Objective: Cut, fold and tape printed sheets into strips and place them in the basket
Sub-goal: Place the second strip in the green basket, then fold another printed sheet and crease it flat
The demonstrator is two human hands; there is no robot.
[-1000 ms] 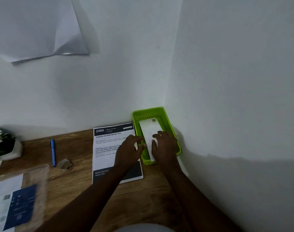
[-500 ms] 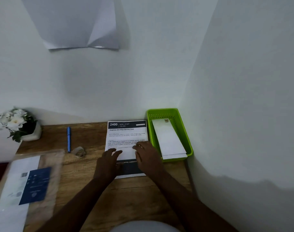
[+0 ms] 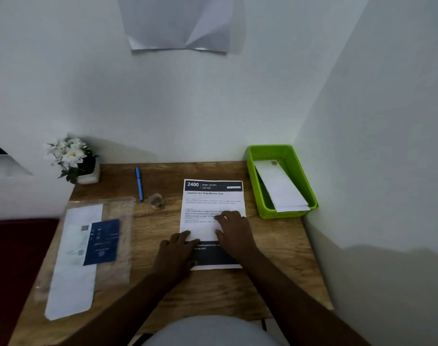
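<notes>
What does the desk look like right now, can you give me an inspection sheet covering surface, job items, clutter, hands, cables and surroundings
Surface: wooden desk set in a wall corner.
Job's things: printed sheet flat at centre; green basket at right holds a folded white strip; tape roll left of the sheet.
Clutter: blue pen; potted white flowers; clear sleeve with papers at left.
Hands: left hand and right hand both rest on the sheet's lower half.
Cables: nothing seen.
Surroundings: white walls; creased paper hanging above.
</notes>
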